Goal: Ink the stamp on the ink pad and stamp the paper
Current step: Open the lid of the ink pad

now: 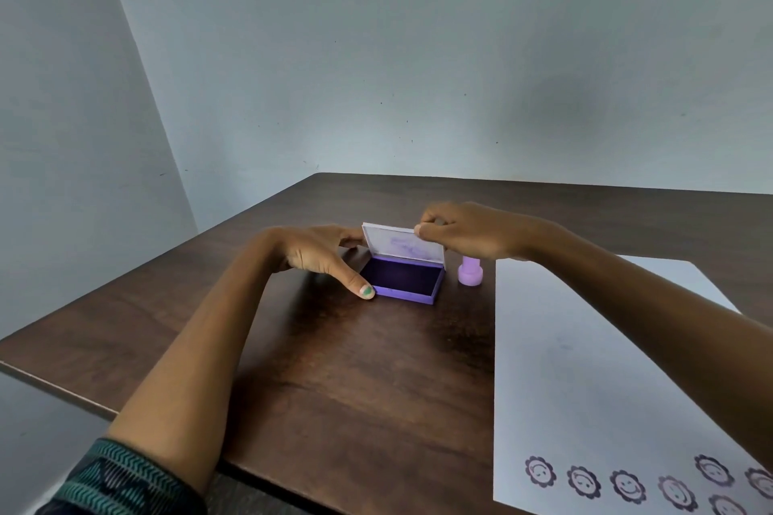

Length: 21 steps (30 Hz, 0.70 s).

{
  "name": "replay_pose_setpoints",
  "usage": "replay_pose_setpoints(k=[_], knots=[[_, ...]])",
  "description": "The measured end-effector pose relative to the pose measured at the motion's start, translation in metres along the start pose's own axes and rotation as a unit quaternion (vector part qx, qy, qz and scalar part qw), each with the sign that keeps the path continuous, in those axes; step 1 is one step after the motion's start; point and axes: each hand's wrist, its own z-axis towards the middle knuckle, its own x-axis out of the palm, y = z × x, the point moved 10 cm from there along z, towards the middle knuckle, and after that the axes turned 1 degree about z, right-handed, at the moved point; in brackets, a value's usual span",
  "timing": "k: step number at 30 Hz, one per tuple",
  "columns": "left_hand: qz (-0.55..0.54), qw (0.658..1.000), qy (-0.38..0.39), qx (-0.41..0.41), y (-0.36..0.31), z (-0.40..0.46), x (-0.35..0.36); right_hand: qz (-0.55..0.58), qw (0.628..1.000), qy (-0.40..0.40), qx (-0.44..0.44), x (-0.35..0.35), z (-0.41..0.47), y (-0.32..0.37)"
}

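Observation:
A purple ink pad [401, 279] lies open on the dark wooden table [355, 368], its white lid [403, 245] raised upright at the back. My left hand [322, 253] grips the pad's left side, thumb at the front corner and fingers at the lid's left edge. My right hand [464, 236] pinches the lid's top right corner. A lilac stamp [470, 271] stands upright just right of the pad, partly under my right hand, untouched. The white paper [585, 368] lies to the right, with several purple flower-face prints along its near edge.
The table's left edge runs diagonally toward me, with grey floor beyond it. Pale walls stand behind the table's far edge. My right forearm crosses over the paper.

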Motion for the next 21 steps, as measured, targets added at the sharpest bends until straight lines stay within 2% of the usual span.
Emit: replay_pose_setpoints(k=[13, 15, 21], knots=[[-0.013, 1.000, -0.010, 0.006, 0.000, 0.000, 0.000, 0.097, 0.979, -0.171, 0.050, -0.025, 0.011, -0.029], [-0.011, 1.000, -0.012, 0.004, 0.000, 0.000, -0.001, 0.120, 0.976, -0.176, 0.051, -0.026, 0.011, -0.035], [0.000, 1.000, -0.007, -0.007, 0.005, 0.002, -0.001, 0.142, 0.981, -0.126, 0.048, -0.015, 0.013, -0.040]])
